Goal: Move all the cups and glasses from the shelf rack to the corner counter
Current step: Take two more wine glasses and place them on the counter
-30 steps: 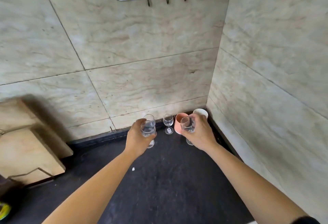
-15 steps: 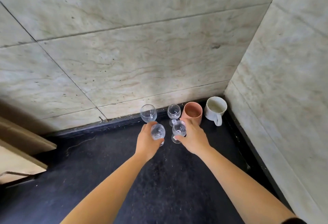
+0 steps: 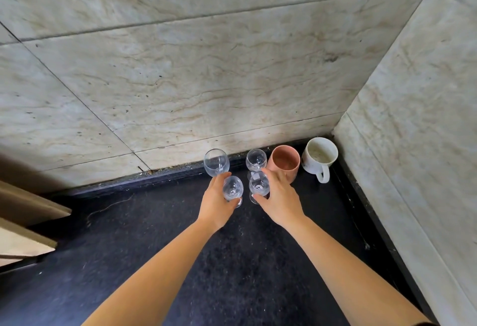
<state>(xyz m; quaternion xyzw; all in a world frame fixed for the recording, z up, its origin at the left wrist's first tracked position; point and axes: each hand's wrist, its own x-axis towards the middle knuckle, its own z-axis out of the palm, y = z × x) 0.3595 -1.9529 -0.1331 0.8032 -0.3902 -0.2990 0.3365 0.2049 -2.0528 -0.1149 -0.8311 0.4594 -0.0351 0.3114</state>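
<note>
On the dark corner counter point(image 3: 232, 261) my left hand point(image 3: 215, 205) grips a small clear stemmed glass point(image 3: 232, 187) whose foot rests on the counter. My right hand point(image 3: 280, 200) grips a second small stemmed glass point(image 3: 258, 185) beside it, also set down. Behind them, along the wall, stand a larger clear glass point(image 3: 216, 162), another small stemmed glass point(image 3: 256, 160), a pink cup point(image 3: 284, 163) and a white speckled mug point(image 3: 319, 158) with its handle toward me.
Marble-tiled walls meet in the corner at the right. A beige stone slab point(image 3: 25, 222) juts in at the left edge. Bare dark counter stretches toward me and to the left.
Both hands have lowered their glasses onto the counter in front of the row by the wall. My view has tilted down and closer; the hook rail has left the frame.
</note>
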